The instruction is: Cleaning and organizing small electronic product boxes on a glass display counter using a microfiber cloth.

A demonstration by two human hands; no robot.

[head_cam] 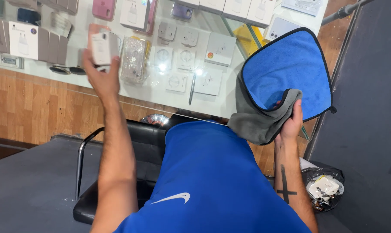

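Note:
My left hand [101, 74] is raised over the glass counter [230, 103] and grips a small white box [101, 48], which looks blurred. My right hand [291, 121] holds a blue and grey cloth [286, 71] with a black hem, bunched at the grey side and spread out blue above the counter's right end. Several white boxes and phone cases lie on the counter under and around the left hand.
A black chair [143, 146] with a chrome arm stands between me and the counter. A black bag [322, 187] of white scraps sits on the floor at the right. A wooden panel [35, 108] fronts the counter on the left.

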